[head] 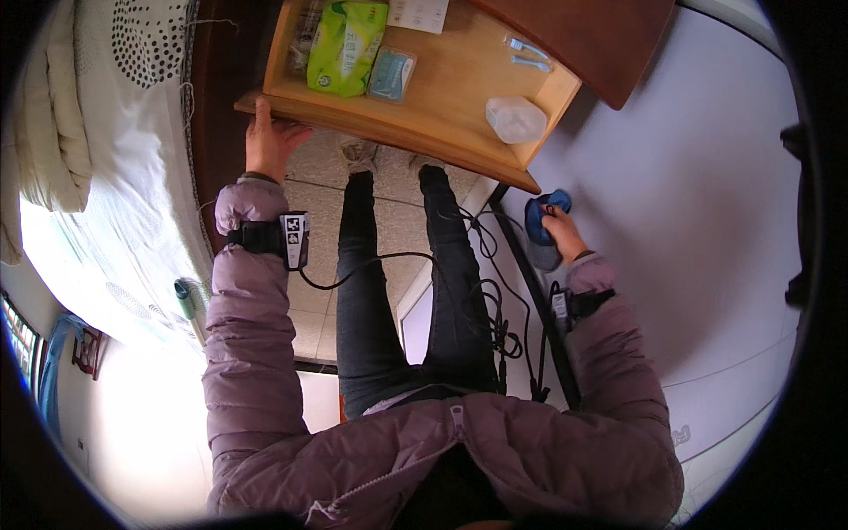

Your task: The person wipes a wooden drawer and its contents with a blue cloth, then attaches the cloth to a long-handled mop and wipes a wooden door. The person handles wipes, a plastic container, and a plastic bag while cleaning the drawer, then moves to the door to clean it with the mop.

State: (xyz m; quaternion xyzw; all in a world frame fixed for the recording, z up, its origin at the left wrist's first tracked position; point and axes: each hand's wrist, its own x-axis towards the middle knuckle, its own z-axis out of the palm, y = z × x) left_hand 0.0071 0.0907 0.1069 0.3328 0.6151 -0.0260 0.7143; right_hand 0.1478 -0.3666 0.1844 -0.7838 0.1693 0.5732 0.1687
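A wooden drawer (430, 126) is pulled out in front of me. My left hand (268, 142) grips the left end of its front panel, thumb on the top edge and fingers spread against the outer side. To the right of the drawer, my right hand (562, 228) is closed on a blue and grey cloth item (540, 225), perhaps a cap. Inside the drawer lie a green soft pack (346, 50) with writing, a small teal packet (392, 74), a white printed sheet (417, 13), two light-blue toothbrush-like pieces (529, 53) and a translucent plastic container (517, 119).
Black cables (500, 318) hang beside my right leg and a black frame bar (530, 291). A bed with a patterned white sheet (132, 146) runs along the left. A brown wooden panel (596, 40) stands at upper right, by a pale wall-like surface (695, 179).
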